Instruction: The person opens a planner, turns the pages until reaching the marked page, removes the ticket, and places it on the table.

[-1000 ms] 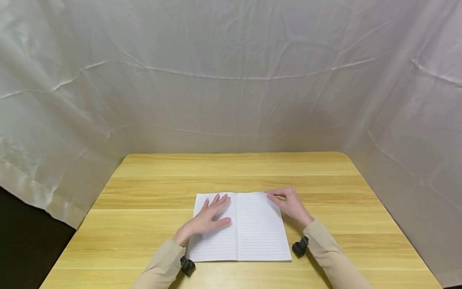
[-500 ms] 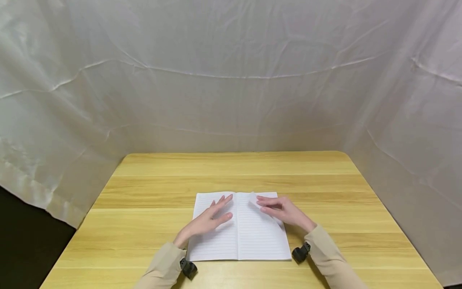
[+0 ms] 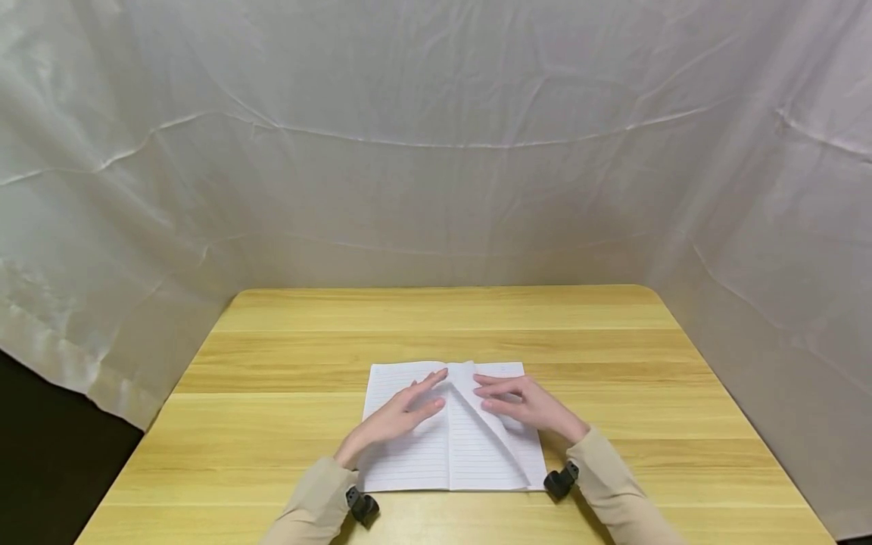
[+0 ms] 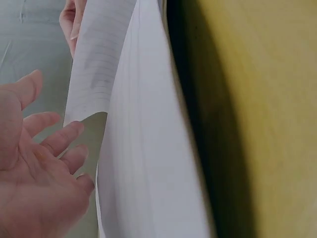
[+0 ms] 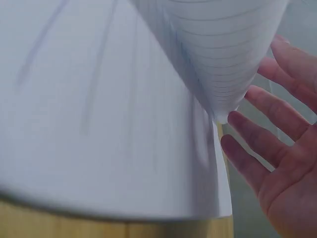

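Observation:
An open lined notebook point(image 3: 403, 463) lies in front of me, its centre fold pointing away. One right-hand page point(image 3: 466, 377) stands lifted and curls over toward the fold. My right hand point(image 3: 531, 405) is behind it, fingers extended, fingertips against its back; the right wrist view shows the curled page point(image 5: 220, 44) beside those spread fingers. Over the left page hovers my left hand point(image 3: 391, 418), fingers loosely extended. In the left wrist view its fingertips are right at the corner of the lifted page point(image 4: 96, 64), with nothing gripped.
The notebook rests on a wood-grain table point(image 3: 272, 363) near its front. Pale hanging fabric point(image 3: 436, 189) encloses the back and sides. Each beige sleeve point(image 3: 616, 481) has a small black camera point(image 3: 562, 481) at the cuff.
My right hand moved left from the right page's far corner, raising the page and bending it toward the fold. My left hand rose off the left page and shifted slightly right.

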The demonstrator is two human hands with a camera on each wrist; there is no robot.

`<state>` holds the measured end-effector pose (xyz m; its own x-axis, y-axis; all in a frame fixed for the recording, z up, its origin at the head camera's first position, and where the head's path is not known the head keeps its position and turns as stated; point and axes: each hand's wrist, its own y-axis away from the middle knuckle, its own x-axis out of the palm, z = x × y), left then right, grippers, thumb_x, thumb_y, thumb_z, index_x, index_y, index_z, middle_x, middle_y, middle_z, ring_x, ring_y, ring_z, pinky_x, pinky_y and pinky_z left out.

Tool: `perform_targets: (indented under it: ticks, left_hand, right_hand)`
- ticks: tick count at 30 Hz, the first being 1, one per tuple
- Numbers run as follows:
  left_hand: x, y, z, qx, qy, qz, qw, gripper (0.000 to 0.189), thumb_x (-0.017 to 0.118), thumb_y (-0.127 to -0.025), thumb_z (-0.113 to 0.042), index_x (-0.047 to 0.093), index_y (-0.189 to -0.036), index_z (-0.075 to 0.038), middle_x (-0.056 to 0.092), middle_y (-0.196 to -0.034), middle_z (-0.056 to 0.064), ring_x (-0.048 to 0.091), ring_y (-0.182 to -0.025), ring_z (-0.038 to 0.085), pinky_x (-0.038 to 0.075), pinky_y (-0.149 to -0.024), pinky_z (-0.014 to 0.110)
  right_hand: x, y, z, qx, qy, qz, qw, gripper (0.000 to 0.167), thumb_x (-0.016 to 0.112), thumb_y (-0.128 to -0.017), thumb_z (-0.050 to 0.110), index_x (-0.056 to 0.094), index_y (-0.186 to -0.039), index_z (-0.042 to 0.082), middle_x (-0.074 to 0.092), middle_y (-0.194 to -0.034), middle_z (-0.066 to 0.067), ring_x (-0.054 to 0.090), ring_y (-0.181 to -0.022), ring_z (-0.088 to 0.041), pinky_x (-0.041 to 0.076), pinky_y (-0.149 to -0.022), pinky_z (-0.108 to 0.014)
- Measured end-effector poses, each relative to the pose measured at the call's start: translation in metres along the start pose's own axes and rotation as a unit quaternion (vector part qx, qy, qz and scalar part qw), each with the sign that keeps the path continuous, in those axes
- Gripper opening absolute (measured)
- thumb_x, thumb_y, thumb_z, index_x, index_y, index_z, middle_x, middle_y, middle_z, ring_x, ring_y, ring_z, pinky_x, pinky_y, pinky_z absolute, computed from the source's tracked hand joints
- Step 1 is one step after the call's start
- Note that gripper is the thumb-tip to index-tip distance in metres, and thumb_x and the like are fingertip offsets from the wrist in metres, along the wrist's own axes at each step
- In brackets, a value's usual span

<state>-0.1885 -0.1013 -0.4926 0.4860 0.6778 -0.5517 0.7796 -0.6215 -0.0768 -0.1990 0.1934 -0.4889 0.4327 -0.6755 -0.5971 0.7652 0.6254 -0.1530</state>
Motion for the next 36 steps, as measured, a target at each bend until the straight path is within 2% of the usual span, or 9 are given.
perform_targets:
  ticks: [9,16,19,23,28,36]
  left_hand:
    - [0.001,-0.001,0.0,-0.028,0.002,0.001,0.9996,0.058,0.049,-0.107,-0.031,0.033,-0.157,-0.006,0.028,-0.165,0.017,0.018,-0.156,0.037,0.009,-0.129,0.054]
    - [0.003,-0.001,0.004,-0.029,0.004,-0.012,0.9995,0.059,0.051,-0.106,-0.029,0.036,-0.154,0.002,0.031,-0.163,0.022,0.021,-0.155,0.038,0.011,-0.129,0.054]
    - [0.002,0.0,0.005,-0.036,0.003,-0.019,0.9992,0.059,0.052,-0.105,-0.029,0.037,-0.153,0.003,0.031,-0.162,0.023,0.021,-0.155,0.038,0.01,-0.129,0.055]
    - [0.0,0.003,0.009,-0.046,-0.007,-0.027,0.9985,0.06,0.053,-0.105,-0.029,0.038,-0.152,0.005,0.03,-0.161,0.026,0.022,-0.154,0.04,0.008,-0.128,0.058]
    - [-0.005,0.007,0.015,-0.062,-0.019,-0.046,0.9969,0.061,0.053,-0.105,-0.03,0.039,-0.15,0.008,0.031,-0.16,0.029,0.021,-0.154,0.042,0.006,-0.128,0.059]
    - [-0.012,0.01,0.017,-0.09,-0.034,-0.057,0.9937,0.062,0.053,-0.105,-0.033,0.038,-0.15,0.007,0.029,-0.161,0.028,0.017,-0.155,0.041,0.005,-0.128,0.058]
  right_hand:
    - [0.004,-0.002,0.001,-0.009,0.011,0.008,0.9999,0.03,0.066,-0.099,0.025,0.072,-0.124,0.01,0.057,-0.147,-0.014,0.051,-0.139,-0.037,0.042,-0.115,-0.031]
    - [0.006,-0.002,0.001,-0.003,0.001,-0.003,1.0,0.033,0.066,-0.098,0.024,0.07,-0.127,0.008,0.057,-0.146,-0.014,0.052,-0.138,-0.038,0.043,-0.115,-0.03]
    - [0.005,-0.002,-0.001,0.008,-0.002,-0.016,0.9998,0.036,0.066,-0.098,0.025,0.068,-0.13,0.007,0.058,-0.146,-0.014,0.052,-0.138,-0.038,0.045,-0.115,-0.041]
    - [0.004,-0.001,-0.008,0.042,0.006,-0.04,0.9983,0.042,0.067,-0.098,0.027,0.065,-0.134,0.007,0.059,-0.146,-0.013,0.051,-0.139,-0.038,0.04,-0.115,-0.056]
    - [-0.002,0.001,-0.019,0.075,0.0,-0.068,0.9949,0.045,0.068,-0.097,0.026,0.063,-0.136,0.004,0.056,-0.147,-0.018,0.045,-0.142,-0.043,0.033,-0.118,-0.061]
    - [-0.008,0.003,-0.028,0.092,0.007,-0.072,0.9931,0.045,0.07,-0.095,0.025,0.064,-0.134,0.003,0.053,-0.148,-0.024,0.034,-0.147,-0.049,0.023,-0.121,-0.067]
